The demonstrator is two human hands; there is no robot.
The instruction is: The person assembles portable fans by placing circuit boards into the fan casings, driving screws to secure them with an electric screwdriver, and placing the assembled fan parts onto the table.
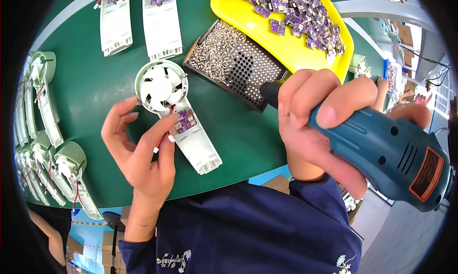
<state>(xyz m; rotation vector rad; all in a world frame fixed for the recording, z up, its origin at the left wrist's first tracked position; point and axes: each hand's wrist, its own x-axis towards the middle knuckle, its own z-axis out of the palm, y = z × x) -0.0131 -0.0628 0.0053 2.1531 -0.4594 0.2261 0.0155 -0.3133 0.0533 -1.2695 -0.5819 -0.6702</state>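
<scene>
On the green table lies a pale green fan half-shell [199,147] with a round housing, white fan blades [161,87] and a long handle. A small purple circuit board [185,121] sits in the handle, beside red and black wires with white plugs [156,149]. My left hand [145,150] steadies the shell, fingertips at the left rim of the housing and other fingers over the wires by the board. My right hand [324,112] is wrapped round a teal electric screwdriver [377,145]. Its black nose [271,93] is over the edge of a perforated screw tray [248,69]; the bit cannot be made out.
Loose screws [217,50] fill the tray's left part. Behind it, a yellow tray [286,52] carries many purple boards [305,16]. Two more shells [162,31] lie at the back. Assembled shells [71,159] line the left edge. Other people's arms [50,233] show at the sides.
</scene>
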